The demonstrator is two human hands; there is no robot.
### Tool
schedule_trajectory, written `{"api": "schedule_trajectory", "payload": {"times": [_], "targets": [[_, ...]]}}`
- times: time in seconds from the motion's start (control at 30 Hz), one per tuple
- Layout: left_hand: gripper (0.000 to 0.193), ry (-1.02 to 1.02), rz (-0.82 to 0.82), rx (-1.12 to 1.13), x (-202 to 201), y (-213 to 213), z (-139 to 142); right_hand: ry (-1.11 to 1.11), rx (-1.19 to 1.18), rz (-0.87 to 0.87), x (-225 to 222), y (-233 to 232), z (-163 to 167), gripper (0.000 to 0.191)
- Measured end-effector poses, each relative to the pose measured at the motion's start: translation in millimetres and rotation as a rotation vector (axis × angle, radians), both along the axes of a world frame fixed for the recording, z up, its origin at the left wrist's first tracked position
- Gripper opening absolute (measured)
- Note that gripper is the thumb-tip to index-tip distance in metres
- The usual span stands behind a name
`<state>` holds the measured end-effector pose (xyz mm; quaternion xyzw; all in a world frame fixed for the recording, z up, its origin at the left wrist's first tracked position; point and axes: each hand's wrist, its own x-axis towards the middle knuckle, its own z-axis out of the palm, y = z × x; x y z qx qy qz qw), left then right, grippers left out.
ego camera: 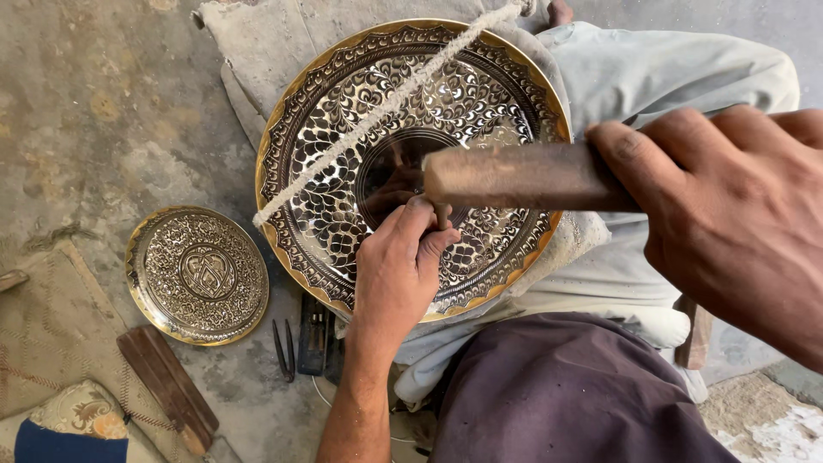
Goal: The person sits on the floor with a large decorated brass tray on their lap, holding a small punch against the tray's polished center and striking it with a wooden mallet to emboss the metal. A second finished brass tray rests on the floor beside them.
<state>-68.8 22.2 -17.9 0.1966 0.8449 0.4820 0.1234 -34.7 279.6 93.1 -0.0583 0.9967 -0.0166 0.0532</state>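
Where the concrete floor (103,94) shows, I see it grey, stained and rough, with a woven mat (39,326) at the lower left and a patterned cushion (73,420) on its corner. On the floor beside the mat lies a small engraved plate (197,274), and below it a flat wooden bar (167,386). Thin dark tools (285,347) lie just right of that plate.

Propped on grey cloth (257,51) and my lap sits the big plate (343,111), brass-rimmed, its face cut with leaf scrolls; a twisted rope (377,107) crosses it slantwise.

My left hand (396,266) comes up from below, heel resting on the plate's lower part, fingers curled together and pinching a small chisel (441,214) upright against the metal near the centre. My right hand (729,206) reaches in from the right, closed in a fist around the handle of a hammer (514,176), whose blunt head hangs just above the chisel's top.
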Motion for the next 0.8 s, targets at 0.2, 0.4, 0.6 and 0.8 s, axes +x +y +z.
{"api": "schedule_trajectory", "payload": {"times": [0.2, 0.4, 0.6, 0.8], "targets": [[0.026, -0.003, 0.021, 0.013, 1, 1, 3, -0.150, 0.037, -0.032, -7, -8, 0, 0.051], [0.027, 0.000, 0.012, 0.025, -1, 5, 7, -0.162, 0.013, -0.087, -2, -7, -1, 0.049], [0.026, -0.024, -0.008, 0.074, -7, 2, 22, -0.051, -0.101, -0.201, 24, 8, 0, 0.057], [0.031, -0.021, -0.184, 0.044, -26, 5, 20, -0.140, -0.354, -0.581, 49, 23, -20, 0.053]]}}
